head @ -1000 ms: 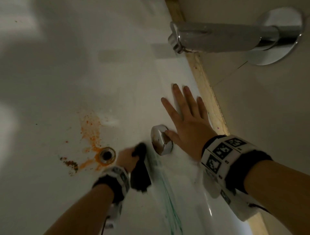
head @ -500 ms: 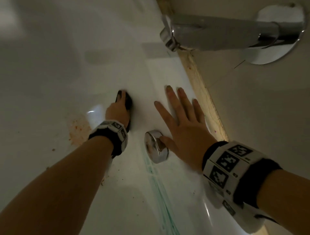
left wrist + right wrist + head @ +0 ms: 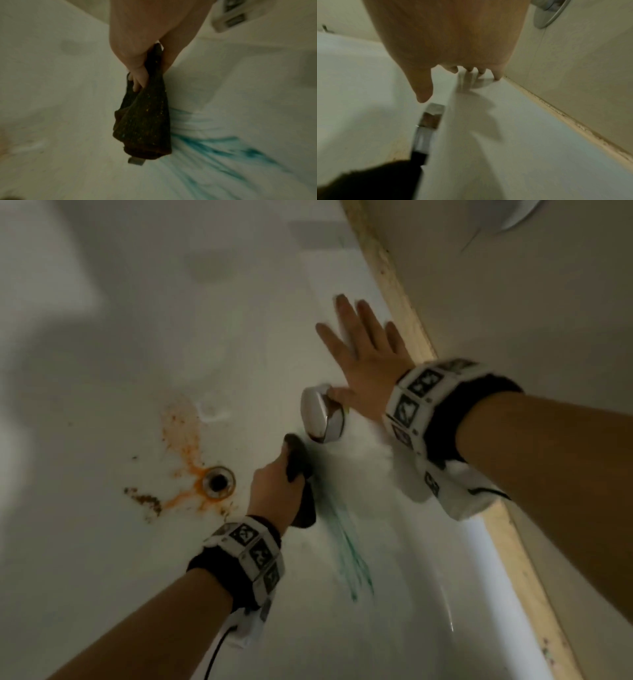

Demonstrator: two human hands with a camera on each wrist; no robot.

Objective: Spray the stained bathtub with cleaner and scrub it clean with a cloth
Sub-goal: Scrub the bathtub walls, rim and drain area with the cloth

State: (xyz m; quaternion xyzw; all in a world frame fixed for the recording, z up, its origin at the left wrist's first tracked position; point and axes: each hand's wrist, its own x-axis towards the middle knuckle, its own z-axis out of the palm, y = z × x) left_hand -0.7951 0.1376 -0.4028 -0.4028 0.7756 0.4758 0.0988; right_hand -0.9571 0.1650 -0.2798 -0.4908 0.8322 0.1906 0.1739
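My left hand (image 3: 274, 491) grips a dark brown cloth (image 3: 299, 470) against the white bathtub (image 3: 102, 542) wall, just below the chrome overflow knob (image 3: 322, 414). In the left wrist view the fingers curl round the bunched cloth (image 3: 145, 124), which hangs beside blue-green smears (image 3: 223, 146). Green streaks (image 3: 349, 553) run down the tub wall to the right of my left wrist. Orange-brown stains (image 3: 181, 433) spread around the drain (image 3: 218, 482). My right hand (image 3: 363, 361) lies flat and spread on the tub's rim, thumb by the knob (image 3: 429, 119).
A yellowed caulk strip (image 3: 400, 296) runs along the tub's edge against the beige wall (image 3: 513, 320). A chrome wall plate (image 3: 546, 13) shows at the top of the right wrist view. Dark crumbs (image 3: 145, 499) lie left of the drain.
My left hand has swept the cloth down from beside the right hand to just below the knob, uncovering the drain and orange stains. The right hand stays flat on the rim.
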